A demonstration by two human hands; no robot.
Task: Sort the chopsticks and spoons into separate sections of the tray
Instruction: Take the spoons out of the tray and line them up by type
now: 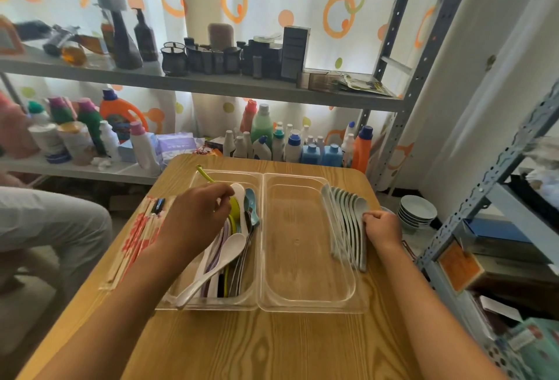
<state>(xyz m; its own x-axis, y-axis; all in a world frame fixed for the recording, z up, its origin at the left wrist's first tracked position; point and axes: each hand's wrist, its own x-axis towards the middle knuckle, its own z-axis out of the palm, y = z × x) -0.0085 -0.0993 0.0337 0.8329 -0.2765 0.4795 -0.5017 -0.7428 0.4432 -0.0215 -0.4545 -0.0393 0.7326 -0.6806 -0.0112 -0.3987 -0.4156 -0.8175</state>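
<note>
Two clear, glossy moulded-plastic tray sections with rounded corners sit side by side on the wood-grain laminate table (272, 349). The left tray section (211, 304) holds a mixed heap of smooth spoons, among them a long-handled white plastic soup spoon (223, 254) lying diagonally on top. The right tray section (305, 258) is bare in its middle.

The left hand (193, 216) reaches into the heap, fingers curled around a yellow-green plastic spoon (234, 207). The right hand (382, 227) rests curled on a nested row of pale grey-green ceramic soup spoons (344, 222), lying at the right tray's outer rim; whether inside it or just beside it cannot be told.

Paper-wrapped chopsticks with red print (136, 237) lie flat on the table, left of the trays.

Step in hand, by judgement: collecting spoons. The next move calls for lifting the pinched spoon free without disturbing the heap, then grouping chopsticks separately.
</note>
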